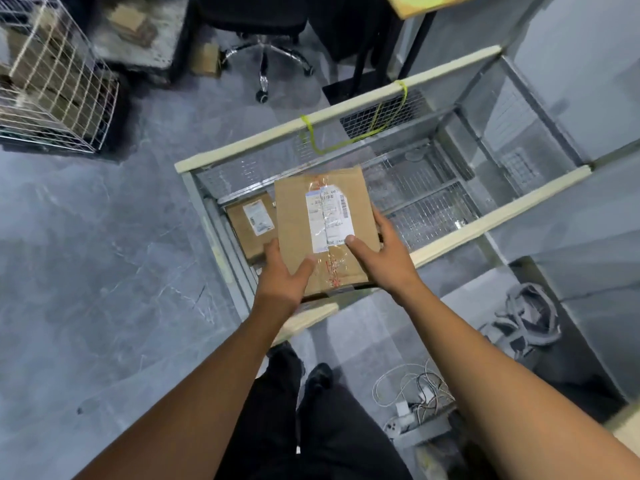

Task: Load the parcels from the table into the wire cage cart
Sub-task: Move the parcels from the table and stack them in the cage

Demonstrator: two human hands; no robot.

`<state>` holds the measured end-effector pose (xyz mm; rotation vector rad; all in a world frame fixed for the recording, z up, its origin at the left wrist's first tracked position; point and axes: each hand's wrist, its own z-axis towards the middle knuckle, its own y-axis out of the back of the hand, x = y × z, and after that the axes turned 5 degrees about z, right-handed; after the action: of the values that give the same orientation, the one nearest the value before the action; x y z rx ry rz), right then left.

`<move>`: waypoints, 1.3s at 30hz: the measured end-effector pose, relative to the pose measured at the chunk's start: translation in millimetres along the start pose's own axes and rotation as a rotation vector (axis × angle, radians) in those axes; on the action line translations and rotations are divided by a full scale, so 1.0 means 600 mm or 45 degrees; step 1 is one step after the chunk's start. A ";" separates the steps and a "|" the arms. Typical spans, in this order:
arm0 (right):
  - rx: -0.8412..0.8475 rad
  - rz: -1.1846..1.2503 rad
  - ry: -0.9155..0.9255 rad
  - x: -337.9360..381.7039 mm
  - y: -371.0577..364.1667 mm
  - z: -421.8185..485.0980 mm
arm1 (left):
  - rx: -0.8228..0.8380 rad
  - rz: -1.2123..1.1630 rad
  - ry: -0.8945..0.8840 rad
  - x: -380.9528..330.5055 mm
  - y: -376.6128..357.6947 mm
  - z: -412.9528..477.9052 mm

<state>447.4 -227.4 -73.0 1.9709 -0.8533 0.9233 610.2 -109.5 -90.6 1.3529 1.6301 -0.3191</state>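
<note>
Left hand [281,273] and right hand [385,258] hold parcel [298,216] over cart [349,108]

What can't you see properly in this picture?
Head view: label on the held parcel, print too small to read.
Head view: parcel in the wire cage cart, partly behind the held parcel and left hand.
Head view: fingertips of the right hand, under the held parcel.

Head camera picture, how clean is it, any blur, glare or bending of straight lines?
In the head view, wide-angle stretch swells the forearms toward the bottom edge; in the head view the label on the held parcel is smeared, unreadable, and the white wire basket is soft; head view lighting is flat, with slight shine on the parcel's clear tape.
</note>
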 end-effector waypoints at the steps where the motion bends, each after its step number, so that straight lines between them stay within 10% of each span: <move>1: -0.003 -0.014 -0.019 -0.002 -0.006 0.019 | 0.008 0.005 0.003 0.002 -0.001 0.020; 15: 0.206 -0.196 -0.275 -0.241 -0.119 0.425 | -0.044 0.449 0.217 0.194 -0.099 0.411; 26: 0.227 -0.129 0.024 -0.505 -0.285 0.726 | -0.287 1.068 0.109 0.420 -0.213 0.751; 39: 0.302 -0.038 0.056 -0.627 -0.341 0.830 | -0.345 1.391 0.134 0.491 -0.268 0.797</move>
<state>570.5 -466.3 -672.2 2.1494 -0.7139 1.0876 729.4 -322.2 -621.8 1.8272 0.7650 0.6042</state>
